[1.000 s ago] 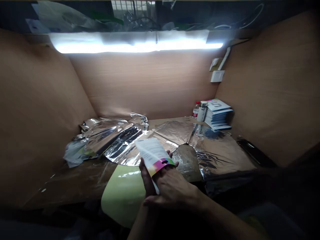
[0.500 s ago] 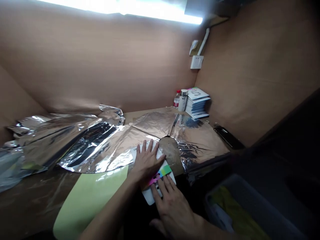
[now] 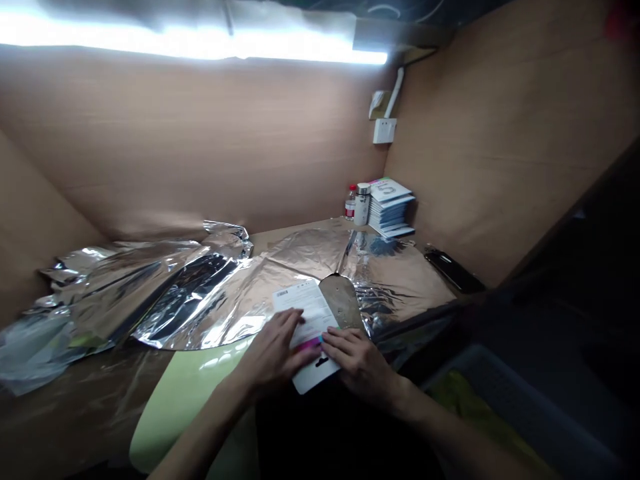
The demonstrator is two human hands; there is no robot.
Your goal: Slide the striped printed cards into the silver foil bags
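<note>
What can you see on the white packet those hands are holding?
The white packet is flat and looks like smooth card. It has small grey print and a barcode near its far end, a rainbow-coloured stripe across it, and a dark hanging hole near its close end. It sits at a slant, its far end over crinkled silver foil and its close part near a green mat. The left hand and right hand press on it from both sides.

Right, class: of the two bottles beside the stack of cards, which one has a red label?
The clear plastic bottle, on the left. The white bottle with a metal cap has no red label and stands between it and the stack of printed cards.
</note>
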